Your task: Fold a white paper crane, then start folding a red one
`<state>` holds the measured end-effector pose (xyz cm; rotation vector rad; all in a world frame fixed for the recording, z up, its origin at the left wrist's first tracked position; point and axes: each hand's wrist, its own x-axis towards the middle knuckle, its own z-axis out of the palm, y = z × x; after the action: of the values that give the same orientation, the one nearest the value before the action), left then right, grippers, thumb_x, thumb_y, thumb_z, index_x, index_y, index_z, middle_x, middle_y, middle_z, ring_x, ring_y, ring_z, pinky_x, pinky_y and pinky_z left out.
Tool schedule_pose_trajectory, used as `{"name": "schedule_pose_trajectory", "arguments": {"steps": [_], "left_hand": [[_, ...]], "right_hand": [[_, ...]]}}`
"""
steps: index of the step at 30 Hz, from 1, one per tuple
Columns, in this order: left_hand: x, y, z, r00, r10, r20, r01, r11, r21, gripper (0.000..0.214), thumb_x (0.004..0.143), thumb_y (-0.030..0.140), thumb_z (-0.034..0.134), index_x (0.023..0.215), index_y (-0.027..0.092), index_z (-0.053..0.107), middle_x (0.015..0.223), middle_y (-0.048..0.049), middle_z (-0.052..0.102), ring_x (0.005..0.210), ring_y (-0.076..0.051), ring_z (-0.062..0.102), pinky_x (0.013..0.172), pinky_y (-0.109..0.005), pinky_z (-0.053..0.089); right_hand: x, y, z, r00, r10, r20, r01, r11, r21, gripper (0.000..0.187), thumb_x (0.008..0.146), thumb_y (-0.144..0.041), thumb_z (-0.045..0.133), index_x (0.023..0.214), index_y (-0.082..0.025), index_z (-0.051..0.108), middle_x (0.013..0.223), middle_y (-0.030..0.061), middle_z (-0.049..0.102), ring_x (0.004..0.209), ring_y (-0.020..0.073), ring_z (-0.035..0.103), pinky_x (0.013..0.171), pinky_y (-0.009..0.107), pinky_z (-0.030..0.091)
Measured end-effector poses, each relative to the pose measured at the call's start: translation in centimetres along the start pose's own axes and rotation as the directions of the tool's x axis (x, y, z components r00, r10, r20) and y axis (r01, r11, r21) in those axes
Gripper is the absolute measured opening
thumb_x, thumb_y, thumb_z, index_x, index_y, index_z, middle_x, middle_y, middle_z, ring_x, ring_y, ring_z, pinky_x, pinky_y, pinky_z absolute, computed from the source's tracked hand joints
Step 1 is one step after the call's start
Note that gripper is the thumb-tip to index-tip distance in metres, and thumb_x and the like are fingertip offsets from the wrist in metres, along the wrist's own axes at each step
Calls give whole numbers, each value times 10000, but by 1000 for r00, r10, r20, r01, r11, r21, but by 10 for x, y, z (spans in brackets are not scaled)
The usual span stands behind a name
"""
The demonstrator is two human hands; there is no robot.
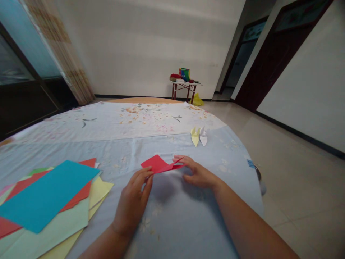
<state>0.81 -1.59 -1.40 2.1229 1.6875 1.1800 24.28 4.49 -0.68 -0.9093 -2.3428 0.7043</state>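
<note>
A red sheet of paper [159,164], partly folded, is held a little above the blue tablecloth in front of me. My left hand [136,192] pinches its near left edge between thumb and fingers. At the paper's right end, my right hand [198,172] has its fingers behind a raised flap, with the thumb apart below; whether those fingers grip the flap or only touch it is unclear. Beyond the right hand, a yellow folded paper figure [195,137] and a white folded paper figure [203,137] lie side by side on the cloth.
A loose pile of coloured paper, topped by a blue sheet [51,196], lies at the left. The round table's cloth [151,126] has a white floral part farther off. A small side table [185,84] with items on it stands by the wall, a yellow bag [198,100] beside it.
</note>
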Motion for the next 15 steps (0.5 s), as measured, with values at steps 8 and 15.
{"name": "schedule_pose_trajectory", "arguments": {"steps": [8, 15], "left_hand": [[1, 1, 9, 964, 83, 253, -96, 995, 38, 244, 867, 257, 403, 1015, 198, 589, 1179, -81, 560, 1076, -176, 533, 943, -339, 426], [-9, 11, 4, 887, 102, 450, -210, 958, 196, 295, 844, 199, 415, 1067, 243, 603, 1147, -68, 579, 1081, -209, 496, 925, -405, 371]], "right_hand": [[4, -6, 3, 998, -18, -57, 19, 999, 26, 199, 773, -278, 619, 961, -242, 670, 1180, 62, 578, 1141, 171, 465, 968, 353, 363], [0, -12, -1, 984, -57, 169, 34, 990, 135, 153, 802, -282, 584, 896, -244, 698, 863, 5, 702, 887, 130, 586, 872, 282, 394]]}}
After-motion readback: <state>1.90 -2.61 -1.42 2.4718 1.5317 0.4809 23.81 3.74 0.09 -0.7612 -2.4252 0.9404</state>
